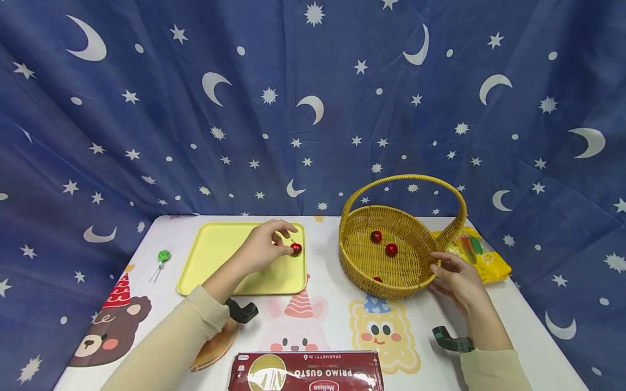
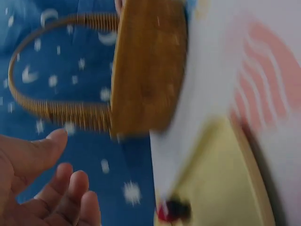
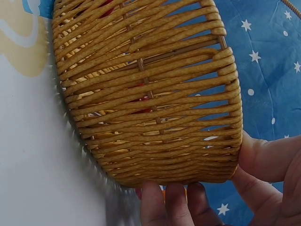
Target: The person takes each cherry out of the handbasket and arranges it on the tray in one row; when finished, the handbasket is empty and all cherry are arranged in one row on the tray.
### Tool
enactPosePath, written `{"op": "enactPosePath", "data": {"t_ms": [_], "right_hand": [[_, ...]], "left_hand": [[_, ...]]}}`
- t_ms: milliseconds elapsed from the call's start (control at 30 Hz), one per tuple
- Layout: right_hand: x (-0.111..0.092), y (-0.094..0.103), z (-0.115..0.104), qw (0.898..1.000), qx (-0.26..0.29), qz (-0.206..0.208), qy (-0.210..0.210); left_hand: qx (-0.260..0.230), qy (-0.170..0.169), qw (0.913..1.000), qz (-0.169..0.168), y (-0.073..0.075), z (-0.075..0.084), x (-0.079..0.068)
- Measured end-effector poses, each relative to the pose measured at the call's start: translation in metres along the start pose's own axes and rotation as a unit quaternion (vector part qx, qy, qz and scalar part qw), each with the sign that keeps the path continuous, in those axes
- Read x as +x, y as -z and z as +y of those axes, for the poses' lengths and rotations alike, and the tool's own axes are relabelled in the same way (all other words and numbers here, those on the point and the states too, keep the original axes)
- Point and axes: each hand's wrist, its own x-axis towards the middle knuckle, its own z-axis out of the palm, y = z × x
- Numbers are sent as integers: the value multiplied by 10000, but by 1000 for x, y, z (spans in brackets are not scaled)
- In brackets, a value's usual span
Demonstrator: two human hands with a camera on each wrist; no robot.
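Head: right hand [image 1: 458,279] grips basket [image 1: 359,274]; left [image 1: 264,247] seems loose.

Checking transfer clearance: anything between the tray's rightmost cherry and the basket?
Only the right rim of the tray, then the left wall of the basket. Nothing else visible blocks the cherry.

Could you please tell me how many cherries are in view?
5 cherries: three in the basket, one partly behind its near wall, and two on the tray by the left hand, one mostly hidden by it; others may be hidden.
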Motion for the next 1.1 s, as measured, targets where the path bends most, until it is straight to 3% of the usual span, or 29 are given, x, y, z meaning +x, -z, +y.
{"op": "enactPosePath", "data": {"t_ms": [133,267,433,767,967,1100], "right_hand": [[-1,0,1,10000,37,-33,-5],[0,0,3,10000,73,-29,-11],[1,-1,3,10000,85,-34,-33],[3,3,3,9997,234,-74,-3],[3,3,1,9998,173,-133,-17],[3,2,2,9997,201,-160,9]], "left_hand": [[-415,-488,9965,-545,-31,36,6],[-700,-926,9867,-1137,-64,66,20],[-681,-1173,9735,-1842,-100,89,41],[233,-1097,9530,-2815,-150,101,76],[1687,-1026,9308,-3075,-165,106,82],[1878,-1019,9216,-3240,-170,107,82]]}}
